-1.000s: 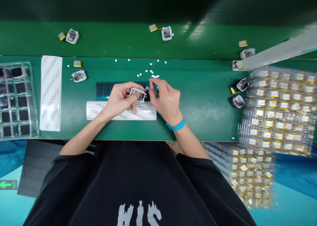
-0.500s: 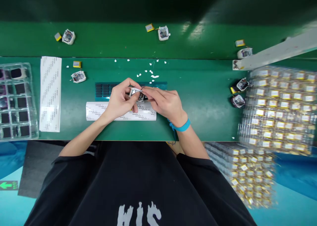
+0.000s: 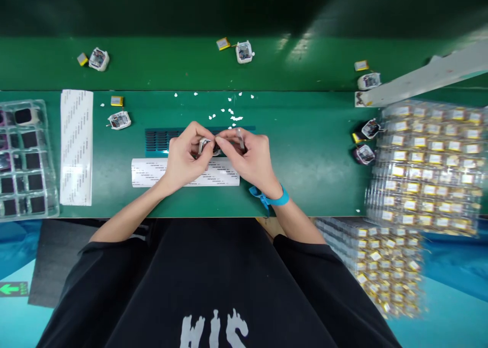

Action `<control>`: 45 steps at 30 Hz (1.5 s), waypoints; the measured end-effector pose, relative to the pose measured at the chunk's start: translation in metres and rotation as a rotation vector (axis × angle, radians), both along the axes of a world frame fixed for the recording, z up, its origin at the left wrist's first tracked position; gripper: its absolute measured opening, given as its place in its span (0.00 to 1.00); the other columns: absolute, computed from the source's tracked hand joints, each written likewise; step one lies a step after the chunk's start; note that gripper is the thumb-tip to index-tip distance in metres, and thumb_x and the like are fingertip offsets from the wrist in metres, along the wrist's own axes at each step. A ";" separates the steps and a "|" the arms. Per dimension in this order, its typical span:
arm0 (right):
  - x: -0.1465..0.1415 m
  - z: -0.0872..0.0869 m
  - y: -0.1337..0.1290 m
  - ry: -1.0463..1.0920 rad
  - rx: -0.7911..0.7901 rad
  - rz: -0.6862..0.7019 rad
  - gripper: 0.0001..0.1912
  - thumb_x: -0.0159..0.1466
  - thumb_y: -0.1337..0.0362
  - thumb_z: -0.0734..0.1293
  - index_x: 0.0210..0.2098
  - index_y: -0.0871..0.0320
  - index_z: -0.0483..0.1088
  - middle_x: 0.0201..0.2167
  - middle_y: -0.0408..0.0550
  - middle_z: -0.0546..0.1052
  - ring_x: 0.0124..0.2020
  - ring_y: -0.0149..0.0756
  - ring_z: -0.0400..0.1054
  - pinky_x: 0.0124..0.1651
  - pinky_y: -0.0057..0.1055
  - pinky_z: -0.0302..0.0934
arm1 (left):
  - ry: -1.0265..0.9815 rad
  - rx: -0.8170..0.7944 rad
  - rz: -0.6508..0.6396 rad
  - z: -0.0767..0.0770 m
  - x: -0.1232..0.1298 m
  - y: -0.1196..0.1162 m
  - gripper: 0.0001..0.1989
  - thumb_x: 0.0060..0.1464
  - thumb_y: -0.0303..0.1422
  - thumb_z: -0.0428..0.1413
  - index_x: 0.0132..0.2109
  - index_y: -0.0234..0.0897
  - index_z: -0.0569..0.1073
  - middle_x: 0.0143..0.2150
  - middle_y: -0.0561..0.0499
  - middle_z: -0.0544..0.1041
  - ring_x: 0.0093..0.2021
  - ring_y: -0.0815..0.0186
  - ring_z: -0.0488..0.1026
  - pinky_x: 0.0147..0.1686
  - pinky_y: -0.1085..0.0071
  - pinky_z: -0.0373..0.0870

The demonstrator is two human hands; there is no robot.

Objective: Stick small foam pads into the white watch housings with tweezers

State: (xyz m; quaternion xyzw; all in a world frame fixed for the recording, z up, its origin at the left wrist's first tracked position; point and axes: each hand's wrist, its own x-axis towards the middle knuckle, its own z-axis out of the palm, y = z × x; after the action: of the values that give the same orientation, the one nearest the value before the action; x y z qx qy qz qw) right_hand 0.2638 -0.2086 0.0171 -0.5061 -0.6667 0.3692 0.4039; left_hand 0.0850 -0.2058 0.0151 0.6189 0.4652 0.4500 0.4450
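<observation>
My left hand [image 3: 186,157] grips a small white square device case [image 3: 207,145] with an exposed circuit board, held just above a white sticker strip [image 3: 152,172] on the green bench. My right hand [image 3: 249,160] meets it from the right, fingertips pinching at the case's right side, and a thin metal tool, probably tweezers [image 3: 240,137], sticks out above its fingers. A blue band circles my right wrist. A dark ribbed mat [image 3: 160,139] lies behind my hands.
More white cases with yellow batteries lie on the belt [image 3: 244,51] [image 3: 98,59] [image 3: 368,80] and bench [image 3: 119,119]. A second sticker sheet [image 3: 76,147] and a clear tray [image 3: 26,157] sit left. Stacked trays of yellow batteries [image 3: 427,165] fill the right. White scraps [image 3: 229,114] litter the bench.
My right hand came back from the scraps behind the mat and closed in on the case held by my left hand. The parts on the belt drifted left.
</observation>
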 end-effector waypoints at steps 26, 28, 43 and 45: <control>0.074 -0.005 -0.039 0.190 -0.365 -0.155 0.24 0.66 0.41 0.74 0.34 0.57 0.82 0.29 0.50 0.86 0.26 0.36 0.80 0.33 0.33 0.79 | 0.197 0.002 -0.184 -0.022 0.021 -0.016 0.06 0.63 0.29 0.58 0.38 0.41 0.68 0.22 0.60 0.71 0.19 0.71 0.64 0.23 0.74 0.57; 0.071 -0.010 -0.043 0.217 -0.380 -0.180 0.24 0.66 0.41 0.74 0.36 0.57 0.82 0.30 0.50 0.86 0.27 0.37 0.81 0.35 0.34 0.81 | 0.217 -0.006 -0.179 -0.021 0.021 -0.016 0.06 0.62 0.29 0.58 0.37 0.41 0.68 0.22 0.60 0.71 0.19 0.71 0.65 0.24 0.74 0.58; 0.067 -0.008 -0.036 0.269 -0.525 -0.228 0.28 0.63 0.36 0.73 0.36 0.57 0.81 0.32 0.52 0.87 0.32 0.41 0.84 0.39 0.37 0.83 | 0.266 -0.022 -0.161 -0.020 0.022 -0.016 0.06 0.62 0.30 0.58 0.38 0.41 0.67 0.22 0.61 0.69 0.20 0.72 0.65 0.26 0.73 0.59; 0.066 -0.008 -0.036 0.279 -0.524 -0.218 0.28 0.64 0.36 0.74 0.36 0.57 0.82 0.33 0.52 0.87 0.32 0.41 0.84 0.39 0.38 0.83 | 0.273 -0.030 -0.161 -0.019 0.022 -0.017 0.06 0.62 0.30 0.58 0.38 0.41 0.67 0.22 0.61 0.69 0.20 0.71 0.65 0.26 0.73 0.59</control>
State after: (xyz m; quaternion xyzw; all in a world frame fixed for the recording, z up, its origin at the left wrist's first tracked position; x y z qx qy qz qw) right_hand 0.3299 -0.2445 0.0092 -0.6059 -0.4287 0.5488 0.3845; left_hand 0.1070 -0.2225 -0.0039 0.7029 0.4768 0.3177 0.4215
